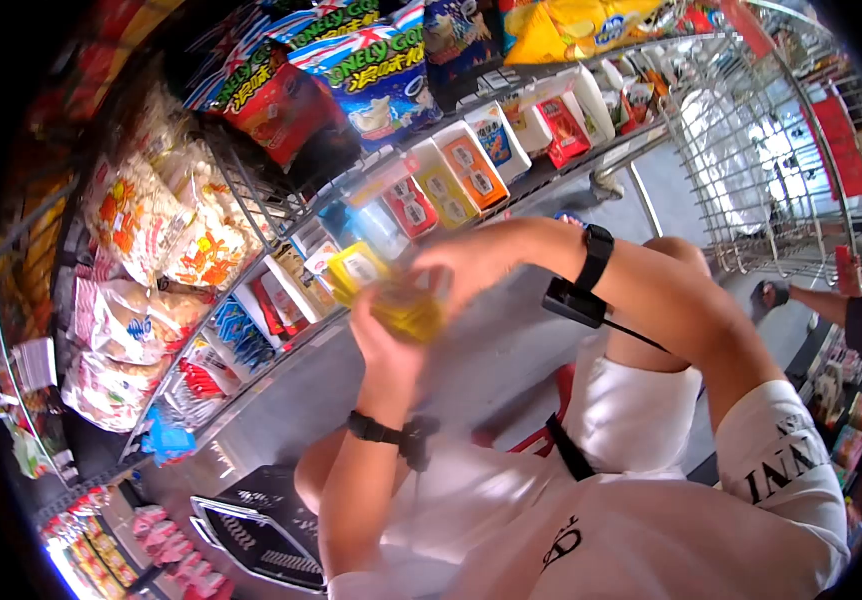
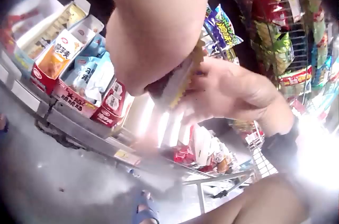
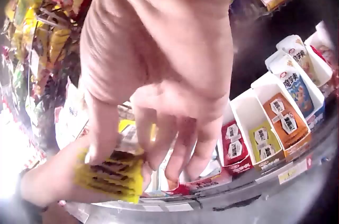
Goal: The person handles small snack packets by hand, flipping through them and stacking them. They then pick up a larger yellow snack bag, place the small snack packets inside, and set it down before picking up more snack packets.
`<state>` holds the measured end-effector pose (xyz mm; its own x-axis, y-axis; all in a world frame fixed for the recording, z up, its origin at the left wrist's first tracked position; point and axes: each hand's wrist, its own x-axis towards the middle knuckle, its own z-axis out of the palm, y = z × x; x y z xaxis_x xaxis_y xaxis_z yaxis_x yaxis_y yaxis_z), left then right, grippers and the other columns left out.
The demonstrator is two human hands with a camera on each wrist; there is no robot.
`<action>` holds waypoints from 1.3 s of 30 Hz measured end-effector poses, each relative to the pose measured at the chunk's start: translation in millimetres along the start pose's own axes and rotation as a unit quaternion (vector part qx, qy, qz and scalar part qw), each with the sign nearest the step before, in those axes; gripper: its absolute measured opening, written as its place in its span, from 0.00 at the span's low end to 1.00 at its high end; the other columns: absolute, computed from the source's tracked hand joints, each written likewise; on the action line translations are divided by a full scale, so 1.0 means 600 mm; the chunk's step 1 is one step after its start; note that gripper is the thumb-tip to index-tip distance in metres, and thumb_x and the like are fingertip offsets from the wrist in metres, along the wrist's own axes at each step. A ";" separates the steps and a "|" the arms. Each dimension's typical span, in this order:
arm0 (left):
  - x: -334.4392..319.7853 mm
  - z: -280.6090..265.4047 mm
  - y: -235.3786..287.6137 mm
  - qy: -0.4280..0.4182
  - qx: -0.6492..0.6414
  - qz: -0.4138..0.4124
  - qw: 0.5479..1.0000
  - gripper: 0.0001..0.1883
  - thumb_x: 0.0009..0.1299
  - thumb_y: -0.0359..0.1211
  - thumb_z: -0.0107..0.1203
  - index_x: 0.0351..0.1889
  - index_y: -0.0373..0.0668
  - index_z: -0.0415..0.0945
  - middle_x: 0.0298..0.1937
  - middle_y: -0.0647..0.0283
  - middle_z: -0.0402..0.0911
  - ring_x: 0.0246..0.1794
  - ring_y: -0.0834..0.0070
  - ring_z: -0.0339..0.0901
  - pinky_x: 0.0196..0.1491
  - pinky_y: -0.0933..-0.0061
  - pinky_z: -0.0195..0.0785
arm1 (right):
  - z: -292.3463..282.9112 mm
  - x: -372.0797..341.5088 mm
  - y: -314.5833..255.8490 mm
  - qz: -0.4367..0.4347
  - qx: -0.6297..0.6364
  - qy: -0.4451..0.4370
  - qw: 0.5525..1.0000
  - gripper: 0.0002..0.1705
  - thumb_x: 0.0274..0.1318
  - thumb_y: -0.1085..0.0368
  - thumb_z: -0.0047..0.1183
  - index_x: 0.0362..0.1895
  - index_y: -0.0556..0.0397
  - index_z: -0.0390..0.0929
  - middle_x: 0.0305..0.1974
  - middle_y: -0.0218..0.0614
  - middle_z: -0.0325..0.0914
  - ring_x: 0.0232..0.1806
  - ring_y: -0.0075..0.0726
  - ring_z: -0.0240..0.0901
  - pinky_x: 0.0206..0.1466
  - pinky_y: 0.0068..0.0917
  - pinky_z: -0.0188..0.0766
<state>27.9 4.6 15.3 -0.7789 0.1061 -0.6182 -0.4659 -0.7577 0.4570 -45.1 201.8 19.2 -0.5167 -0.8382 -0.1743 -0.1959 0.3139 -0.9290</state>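
In the head view several small yellow snack packets (image 1: 406, 310) are between my two hands, over the front edge of the shelf. My left hand (image 1: 383, 345) grips them from below, its wrist upright. My right hand (image 1: 471, 268) reaches in from the right, blurred. The right wrist view has a yellow packet (image 3: 112, 176) with dark printing between the thumb and fingers of the right hand (image 3: 159, 70). Seen from the left wrist, a packet's crimped yellow edge (image 2: 185, 83) shows between the left hand (image 2: 153, 38) and the right hand (image 2: 228, 91); the left fingertips are hidden.
Open display boxes (image 1: 441, 190) of small packets line the low shelf. Big snack bags (image 1: 371, 80) stand behind, with more bags (image 1: 141, 220) at left. A wire cart (image 1: 741, 170) is at upper right and a black basket (image 1: 256, 535) on the floor. Another person's hand (image 1: 773, 293) is at right.
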 end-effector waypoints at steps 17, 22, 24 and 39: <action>-0.062 0.032 0.135 -0.012 -0.161 0.054 0.985 0.29 0.64 0.26 0.50 0.65 0.48 0.60 0.52 0.61 0.77 0.52 0.61 0.76 0.56 0.48 0.72 | 0.010 0.133 0.215 0.286 -0.062 0.287 0.912 0.19 0.62 0.74 0.36 0.49 0.62 0.79 0.38 0.35 0.81 0.40 0.32 0.75 0.42 0.30 0.70; -0.084 0.026 0.186 -0.046 -0.226 0.054 0.972 0.27 0.63 0.25 0.51 0.62 0.47 0.62 0.50 0.59 0.77 0.51 0.61 0.76 0.54 0.47 0.73 | -0.012 0.170 0.452 0.299 0.041 0.287 0.909 0.15 0.62 0.64 0.49 0.48 0.60 0.81 0.42 0.46 0.83 0.44 0.43 0.80 0.48 0.39 0.73; -0.089 0.024 0.202 -0.005 -0.249 0.068 0.966 0.17 0.65 0.30 0.51 0.52 0.41 0.71 0.47 0.60 0.75 0.49 0.62 0.76 0.52 0.56 0.72 | -0.005 0.178 0.393 0.337 -0.056 0.284 0.896 0.16 0.62 0.63 0.50 0.47 0.60 0.81 0.43 0.48 0.83 0.45 0.45 0.80 0.49 0.40 0.73; -0.078 0.006 0.240 0.005 -0.306 0.095 0.947 0.23 0.64 0.30 0.51 0.59 0.45 0.65 0.48 0.57 0.79 0.48 0.61 0.76 0.55 0.54 0.71 | -0.002 0.177 0.320 0.450 -0.287 0.279 0.798 0.21 0.58 0.58 0.56 0.45 0.66 0.80 0.50 0.66 0.78 0.53 0.66 0.77 0.53 0.48 0.74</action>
<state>-4.5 -107.0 112.4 -0.8188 -0.0735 -0.5693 0.0150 -0.9942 0.1069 -138.9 173.6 -177.4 -0.9229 0.1213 -0.3653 0.1978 0.9637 -0.1796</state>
